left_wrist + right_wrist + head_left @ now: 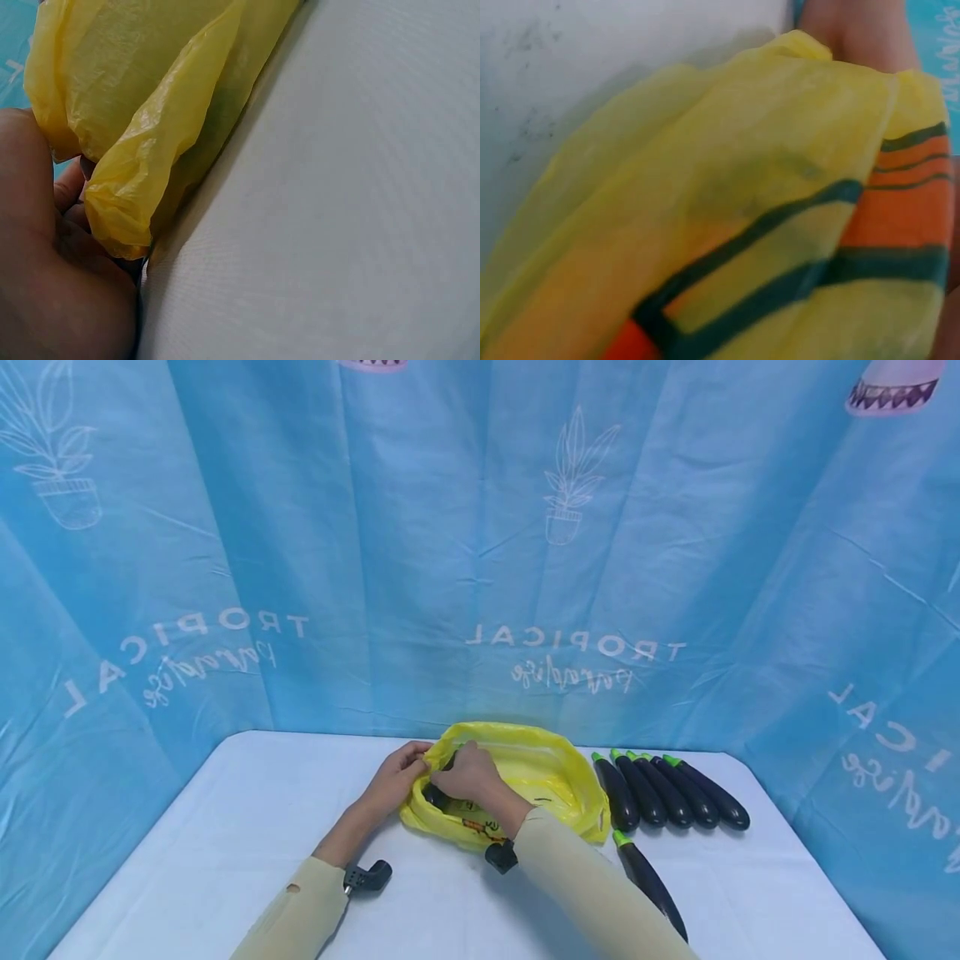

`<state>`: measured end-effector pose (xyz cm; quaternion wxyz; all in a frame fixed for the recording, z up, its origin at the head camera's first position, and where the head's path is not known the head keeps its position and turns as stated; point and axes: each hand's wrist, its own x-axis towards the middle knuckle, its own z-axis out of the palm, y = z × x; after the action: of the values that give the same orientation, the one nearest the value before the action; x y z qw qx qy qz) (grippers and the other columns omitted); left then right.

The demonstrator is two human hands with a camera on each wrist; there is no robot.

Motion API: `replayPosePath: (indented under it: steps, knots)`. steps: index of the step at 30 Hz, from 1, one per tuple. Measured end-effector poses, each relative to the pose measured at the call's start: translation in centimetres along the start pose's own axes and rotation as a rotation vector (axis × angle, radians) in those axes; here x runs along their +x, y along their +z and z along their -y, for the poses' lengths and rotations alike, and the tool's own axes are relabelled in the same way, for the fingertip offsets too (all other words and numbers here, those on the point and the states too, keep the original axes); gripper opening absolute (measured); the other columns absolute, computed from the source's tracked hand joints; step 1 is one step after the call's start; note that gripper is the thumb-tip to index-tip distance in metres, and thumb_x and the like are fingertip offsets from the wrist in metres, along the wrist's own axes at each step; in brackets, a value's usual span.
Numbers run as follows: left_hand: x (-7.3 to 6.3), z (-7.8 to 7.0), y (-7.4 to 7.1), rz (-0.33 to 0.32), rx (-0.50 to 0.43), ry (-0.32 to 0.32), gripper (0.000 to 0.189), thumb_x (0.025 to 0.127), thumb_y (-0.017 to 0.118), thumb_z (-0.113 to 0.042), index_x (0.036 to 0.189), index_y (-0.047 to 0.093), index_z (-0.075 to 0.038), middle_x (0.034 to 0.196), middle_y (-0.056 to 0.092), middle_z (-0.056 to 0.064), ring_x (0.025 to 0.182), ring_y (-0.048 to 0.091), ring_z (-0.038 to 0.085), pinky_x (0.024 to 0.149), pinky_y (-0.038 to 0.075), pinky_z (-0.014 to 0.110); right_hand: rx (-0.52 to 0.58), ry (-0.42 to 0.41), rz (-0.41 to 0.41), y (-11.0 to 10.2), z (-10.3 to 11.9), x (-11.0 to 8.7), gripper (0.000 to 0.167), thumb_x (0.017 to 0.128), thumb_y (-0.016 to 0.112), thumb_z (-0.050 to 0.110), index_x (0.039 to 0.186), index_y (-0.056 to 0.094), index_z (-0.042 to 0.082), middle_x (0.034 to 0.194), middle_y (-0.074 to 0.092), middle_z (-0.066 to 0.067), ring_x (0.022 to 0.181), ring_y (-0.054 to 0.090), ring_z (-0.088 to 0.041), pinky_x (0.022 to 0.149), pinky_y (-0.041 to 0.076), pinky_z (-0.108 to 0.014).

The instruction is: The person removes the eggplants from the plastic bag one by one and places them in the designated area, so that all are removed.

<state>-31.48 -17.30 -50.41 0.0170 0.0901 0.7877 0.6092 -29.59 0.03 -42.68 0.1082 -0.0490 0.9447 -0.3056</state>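
A yellow plastic bag (577,785) lies on the table with its mouth spread wide. At its left rim my left hand (393,781) pinches the plastic; in the left wrist view the bunched yellow film (131,202) sits against the fingers. Reaching inside the bag, my right hand (467,774) grips a dark eggplant (435,797) near the bag's left wall, its fingertips partly hidden. In the right wrist view, the bag's printed side (780,225) covers most of the work.
Several dark eggplants with green stem ends (648,793) lie side by side right of the bag. A single eggplant (651,887) lies nearer the front, beside my right sleeve. A blue printed curtain (480,568) hangs behind the white table (202,852).
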Motion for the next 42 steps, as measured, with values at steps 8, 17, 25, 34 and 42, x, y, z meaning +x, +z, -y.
replayPosePath:
  steps: [8, 17, 25, 34, 42]
  knots:
    - [0.0, 0.0, 0.1, -0.001, 0.027, -0.002, 0.038, 0.104, 0.051, -0.013, 0.141, 0.062, -0.008, 0.122, 0.069, 0.01, 0.109, 0.063, 0.022, 0.093, 0.052, 0.031, -0.036, 0.029, -0.008, 0.6, 0.3, 0.4, 0.077, 0.094, 0.075, 0.038, 0.146, 0.046, -0.011, 0.112, 0.063, -0.017, 0.088, 0.062, -0.025, 0.08, 0.056, -0.04]
    - [-0.2, 0.0, 0.2, -0.004, 0.037, -0.001, 0.037, 0.105, 0.052, -0.012, 0.141, 0.062, -0.008, 0.119, 0.067, 0.01, 0.107, 0.062, 0.021, 0.091, 0.052, 0.03, -0.033, 0.022, 0.013, 0.1, -0.4, 0.3, 0.073, 0.091, 0.077, 0.03, 0.144, 0.048, -0.01, 0.1, 0.063, -0.016, 0.079, 0.059, -0.025, 0.071, 0.051, -0.037]
    - [-0.1, 0.2, 0.2, -0.003, 0.025, 0.007, 0.035, 0.105, 0.053, -0.011, 0.138, 0.063, -0.007, 0.116, 0.067, 0.01, 0.105, 0.062, 0.02, 0.089, 0.052, 0.028, -0.04, -0.018, 0.074, -0.9, -1.9, 0.3, 0.078, 0.091, 0.076, 0.033, 0.148, 0.044, -0.01, 0.103, 0.063, -0.017, 0.082, 0.059, -0.026, 0.075, 0.051, -0.04]
    - [0.0, 0.1, 0.1, 0.002, 0.054, 0.015, 0.036, 0.106, 0.052, -0.014, 0.14, 0.062, -0.009, 0.119, 0.066, 0.01, 0.106, 0.061, 0.02, 0.093, 0.051, 0.032, -0.026, -0.037, 0.093, -2.6, -2.5, -0.9, 0.096, 0.094, 0.075, 0.036, 0.164, 0.025, -0.006, 0.139, 0.061, -0.024, 0.1, 0.065, -0.028, 0.082, 0.054, -0.044]
    - [-0.2, 0.0, 0.1, 0.01, 0.016, 0.001, 0.035, 0.106, 0.053, -0.013, 0.139, 0.063, -0.008, 0.117, 0.065, 0.01, 0.104, 0.061, 0.021, 0.091, 0.052, 0.032, -0.075, -0.105, 0.06, -3.8, -2.6, -2.8, 0.06, 0.092, 0.078, 0.035, 0.131, 0.052, -0.002, 0.095, 0.062, -0.011, 0.079, 0.063, -0.024, 0.069, 0.055, -0.039]
